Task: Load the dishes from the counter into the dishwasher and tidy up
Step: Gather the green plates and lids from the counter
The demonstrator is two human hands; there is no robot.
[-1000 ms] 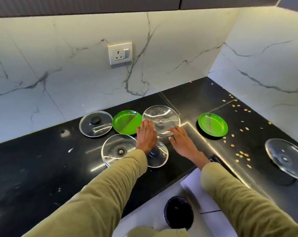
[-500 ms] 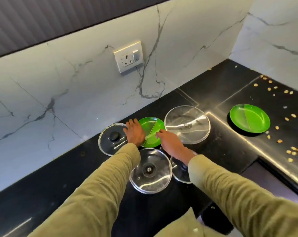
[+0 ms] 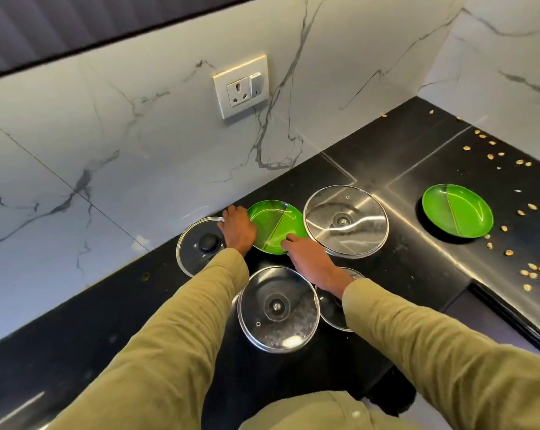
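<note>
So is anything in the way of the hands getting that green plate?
No. The left hand and right hand already touch the green plate's rim; the glass lids beside it don't cover it.

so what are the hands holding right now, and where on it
Both hands are on the nearer green plate: the left hand at its left rim, the right hand at its near rim. Whether the fingers actually grip it cannot be told.

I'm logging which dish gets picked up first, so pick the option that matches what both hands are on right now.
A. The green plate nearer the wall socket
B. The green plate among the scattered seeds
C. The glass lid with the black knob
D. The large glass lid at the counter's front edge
A: the left hand grips the left rim of the green plate below the socket, and the right hand has fingers on its near rim.
</note>
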